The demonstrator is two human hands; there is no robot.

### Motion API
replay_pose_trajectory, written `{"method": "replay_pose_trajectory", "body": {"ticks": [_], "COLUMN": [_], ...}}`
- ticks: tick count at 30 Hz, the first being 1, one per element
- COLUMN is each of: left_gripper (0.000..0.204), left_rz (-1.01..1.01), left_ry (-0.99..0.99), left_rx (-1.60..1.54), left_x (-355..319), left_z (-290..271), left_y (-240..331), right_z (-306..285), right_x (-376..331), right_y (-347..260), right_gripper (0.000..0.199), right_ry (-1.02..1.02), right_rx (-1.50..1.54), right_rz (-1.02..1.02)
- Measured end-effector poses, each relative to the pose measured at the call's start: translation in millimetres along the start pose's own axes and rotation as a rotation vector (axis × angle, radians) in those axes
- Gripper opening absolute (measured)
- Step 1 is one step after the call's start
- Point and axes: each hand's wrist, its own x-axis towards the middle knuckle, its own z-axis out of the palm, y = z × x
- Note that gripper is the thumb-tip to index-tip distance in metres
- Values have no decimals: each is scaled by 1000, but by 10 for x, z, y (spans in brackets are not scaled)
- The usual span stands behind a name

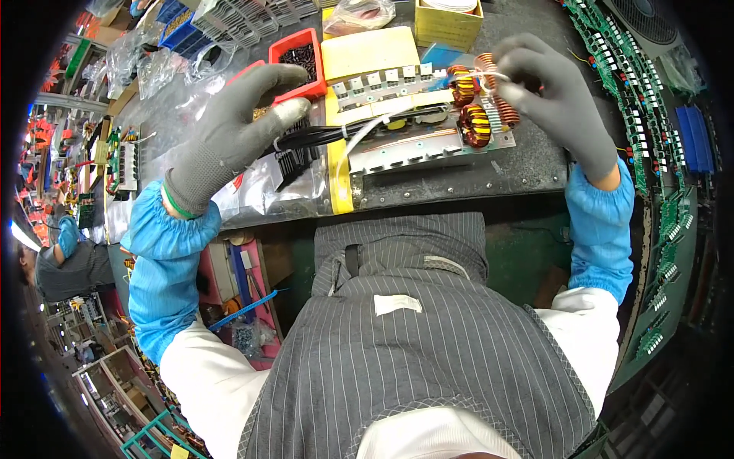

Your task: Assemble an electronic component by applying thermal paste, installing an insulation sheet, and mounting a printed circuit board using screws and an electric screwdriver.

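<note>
My right hand, in a grey glove, has its thumb and finger closed on the end of a thin white strip, above the copper coils. Two ring coils with yellow and dark windings sit beside these, at the right end of an assembly with metal heat sinks. My left hand, gloved too, has thumb and fingers apart with nothing visible between them. Close to its thumb, a black cable bundle runs into the assembly. A white sleeve-like strand crosses that bundle.
A red bin of small dark parts stands behind my left hand. Farther back are a yellow box and stacked metal pieces. Green circuit boards line the right side. Another person is at far left.
</note>
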Motion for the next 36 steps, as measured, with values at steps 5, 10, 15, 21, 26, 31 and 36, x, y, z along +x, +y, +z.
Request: {"method": "replay_pose_trajectory", "body": {"ticks": [5,10,15,21,26,31,36], "left_gripper": [41,35,43,57,72,78,77], "left_rz": [20,177,26,-195,-160,87,108], "left_ry": [-201,-152,-379,-571,-626,-482,-428], "left_rx": [-27,6,-75,-483,-498,-160,-95], "left_x": [-54,-20,87,153,183,186,129], "left_z": [24,146,166,199,234,290,306], "left_y": [-155,-289,-308,-393,-468,-478,-447], "right_z": [-59,375,865,553,583,731,722], "right_x": [-439,-733,-925,-355,334,634,763], "right_y": [202,-4,126,-516,-610,-501,-526], "right_gripper": [11,21,21,35,24,21,18], "right_ry": [236,-177,-463,-338,-115,-381,-437], "right_rx": [217,-495,-684,-494,-327,-489,-325], "right_rz": [205,-315,-509,-599,-384,-366,-427]}}
